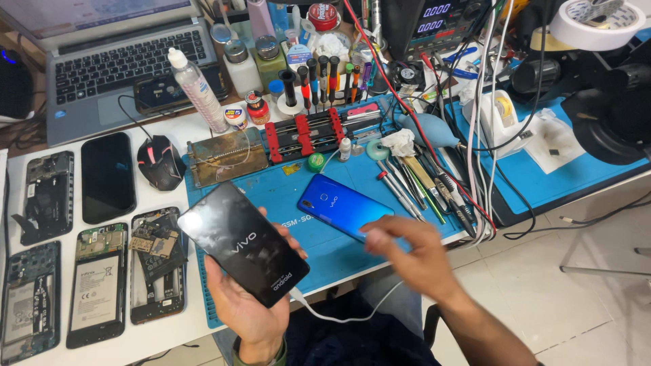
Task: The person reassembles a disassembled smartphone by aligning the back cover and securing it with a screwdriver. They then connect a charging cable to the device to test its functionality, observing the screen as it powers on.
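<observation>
My left hand [247,308] holds a black smartphone [241,242] with its lit screen facing up, over the near edge of the blue work mat [298,196]. A white cable [339,317] is plugged into the phone's lower end and hangs toward my lap. My right hand [410,254] is blurred, hovering just right of the phone with fingers loosely curled and nothing visibly in it. Its fingertips lie near the corner of a blue phone back cover [342,205] resting on the mat.
Several opened phones and a dark screen [107,177] lie on the white table at left. A laptop [115,61], mouse [160,161], squeeze bottle [196,88], metal holder [227,156], red clamp jig [305,135], screwdrivers, tweezers [413,183], wires and a power supply [441,24] crowd the back.
</observation>
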